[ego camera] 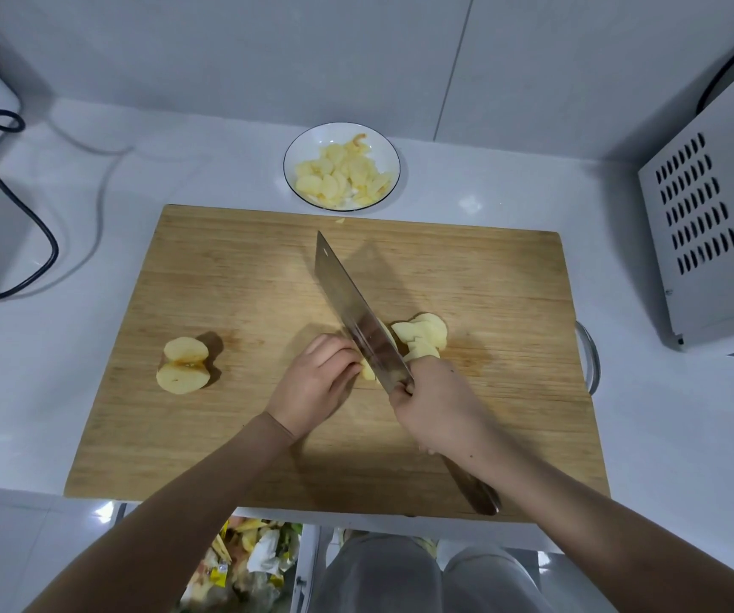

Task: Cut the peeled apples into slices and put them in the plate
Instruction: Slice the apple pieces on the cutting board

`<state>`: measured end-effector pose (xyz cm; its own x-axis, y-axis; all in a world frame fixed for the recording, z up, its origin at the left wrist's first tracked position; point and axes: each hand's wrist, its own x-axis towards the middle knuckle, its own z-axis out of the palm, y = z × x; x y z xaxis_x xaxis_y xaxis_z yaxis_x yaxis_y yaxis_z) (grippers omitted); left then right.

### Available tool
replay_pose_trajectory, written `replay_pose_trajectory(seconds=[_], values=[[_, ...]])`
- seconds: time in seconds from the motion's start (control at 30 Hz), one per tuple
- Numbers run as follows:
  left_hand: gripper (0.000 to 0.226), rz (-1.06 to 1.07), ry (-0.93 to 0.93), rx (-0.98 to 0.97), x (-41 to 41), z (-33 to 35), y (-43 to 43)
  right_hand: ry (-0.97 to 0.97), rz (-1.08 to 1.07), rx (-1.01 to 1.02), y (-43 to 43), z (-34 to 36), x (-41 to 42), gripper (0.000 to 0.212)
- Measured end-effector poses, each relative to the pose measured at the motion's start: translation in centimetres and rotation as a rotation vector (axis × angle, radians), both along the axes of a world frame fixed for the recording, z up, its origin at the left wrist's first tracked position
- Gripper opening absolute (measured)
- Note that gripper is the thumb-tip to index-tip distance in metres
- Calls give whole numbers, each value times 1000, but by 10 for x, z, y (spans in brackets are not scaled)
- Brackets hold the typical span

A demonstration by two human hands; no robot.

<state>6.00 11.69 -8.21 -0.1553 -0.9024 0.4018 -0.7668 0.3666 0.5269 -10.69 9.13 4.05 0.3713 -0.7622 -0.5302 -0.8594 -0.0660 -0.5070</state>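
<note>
the right hand (438,402) is clenched around the handle of a cleaver (358,323), its blade set down into an apple piece (368,369) on the wooden cutting board (232,276). the left hand (316,382) presses curled fingers on that piece, left of the blade. cut slices (422,334) lie just right of it. an apple core (183,365) sits near the board's left edge. the plate (342,166), beyond the far edge, holds slices.

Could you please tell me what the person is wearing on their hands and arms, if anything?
Nothing that shows: the left hand and right hand wear no gloves, rings or watch, and both forearms are uncovered, with no sleeves as far as the picture reaches.
</note>
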Motion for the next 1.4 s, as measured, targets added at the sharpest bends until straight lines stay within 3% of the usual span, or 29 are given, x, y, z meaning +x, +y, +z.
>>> replay_pose_trajectory(seconds=[0.83, 0.97, 1.1, 1.17, 1.27, 1.4], values=[[26, 80, 12, 62, -5, -3, 4, -30, -42, 20, 4, -27, 5, 15], [22, 70, 6, 52, -5, -2, 1, -37, -56, -28, 0, -14, -3, 17], [26, 71, 4, 70, -4, 0, -1, 32, 3, -206, -9, -2, -24, 15], [30, 121, -4, 83, 0, 5, 1, 32, 3, -266, -11, 3, -38, 17], [31, 261, 18, 76, 8, 15, 2, -20, 1, -298, -14, 8, -57, 44], [27, 609, 251, 66, 9, 34, 1, 70, 30, -424, -17, 1, -75, 38]])
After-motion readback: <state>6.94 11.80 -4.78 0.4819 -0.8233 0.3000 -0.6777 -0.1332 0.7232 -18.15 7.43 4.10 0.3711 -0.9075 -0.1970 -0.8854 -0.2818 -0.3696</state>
